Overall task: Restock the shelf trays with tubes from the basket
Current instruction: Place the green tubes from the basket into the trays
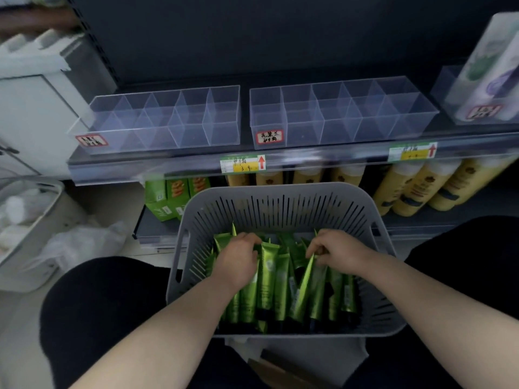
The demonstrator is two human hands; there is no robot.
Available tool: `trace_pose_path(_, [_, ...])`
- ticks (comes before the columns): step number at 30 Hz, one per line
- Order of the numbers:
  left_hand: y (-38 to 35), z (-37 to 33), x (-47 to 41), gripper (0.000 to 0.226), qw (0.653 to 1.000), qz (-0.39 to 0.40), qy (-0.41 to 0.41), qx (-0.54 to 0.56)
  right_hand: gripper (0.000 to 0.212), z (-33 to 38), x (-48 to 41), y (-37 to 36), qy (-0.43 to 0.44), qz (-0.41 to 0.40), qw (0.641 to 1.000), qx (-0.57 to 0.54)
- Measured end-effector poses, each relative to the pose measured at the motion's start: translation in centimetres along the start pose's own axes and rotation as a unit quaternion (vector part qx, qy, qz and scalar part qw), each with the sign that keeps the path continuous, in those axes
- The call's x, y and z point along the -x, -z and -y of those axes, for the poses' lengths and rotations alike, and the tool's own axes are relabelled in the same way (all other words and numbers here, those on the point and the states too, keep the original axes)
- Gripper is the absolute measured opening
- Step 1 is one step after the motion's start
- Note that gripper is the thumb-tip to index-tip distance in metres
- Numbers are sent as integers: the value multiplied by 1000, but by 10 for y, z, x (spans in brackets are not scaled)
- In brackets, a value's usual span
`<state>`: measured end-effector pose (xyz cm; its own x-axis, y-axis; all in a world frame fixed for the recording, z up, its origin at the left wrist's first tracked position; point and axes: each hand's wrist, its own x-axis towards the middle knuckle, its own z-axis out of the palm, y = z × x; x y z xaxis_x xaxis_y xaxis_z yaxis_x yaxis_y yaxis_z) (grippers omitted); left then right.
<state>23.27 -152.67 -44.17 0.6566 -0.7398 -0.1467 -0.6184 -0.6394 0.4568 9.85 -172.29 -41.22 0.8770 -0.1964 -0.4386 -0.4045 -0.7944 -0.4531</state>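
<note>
Green tubes (pixel 269 284) lie heaped in a grey slotted basket (pixel 280 193) between our knees. Our left hand (pixel 238 256) curls its fingers over crimped tube ends on the left. Our right hand (pixel 337 251) pinches a tube tip on the right. We see clear shelf trays (pixel 168 122) above, well apart from both hands.

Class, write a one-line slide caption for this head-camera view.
Left hand and right hand grasp glossy green plastic tubes in a grey slotted basket, below two empty clear divided trays.
</note>
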Motion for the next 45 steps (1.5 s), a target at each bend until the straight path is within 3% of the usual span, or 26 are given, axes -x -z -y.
trace_pose_path(3, [-2,-5,-2,35,1000,-4,-8,0,24,4,3,12,15,20,1000,11])
trace_pose_path(6, [-3,-10,-5,40,1000,2,-3,-10,4,10,10,19,17,32,998,-49])
trace_pose_path(7, [-3,-10,-7,41,1000,12,4,-15,9,11,12,19,16,30,997,-69])
trace_pose_path(14, [-6,-12,-14,43,996,58,61,12,1,15,16,23,16,-63,986,-152])
trace_pose_path(19, [0,-17,-16,18,995,70,73,22,10,14,17,29,11,-99,987,-124])
trace_pose_path(25, [13,-28,-13,12,994,32,51,88,10,20,24,36,7,-149,982,-120])
trace_pose_path(30, [47,-55,-16,12,994,-49,-34,93,13,32,35,58,22,-205,974,-93])
trace_pose_path(38, [123,-115,-30,19,960,-191,-116,170,12,43,74,123,58,-350,934,-45])
trace_pose_path(45, [177,-182,-67,19,906,-239,-97,337,12,30,89,209,61,-540,837,-60])
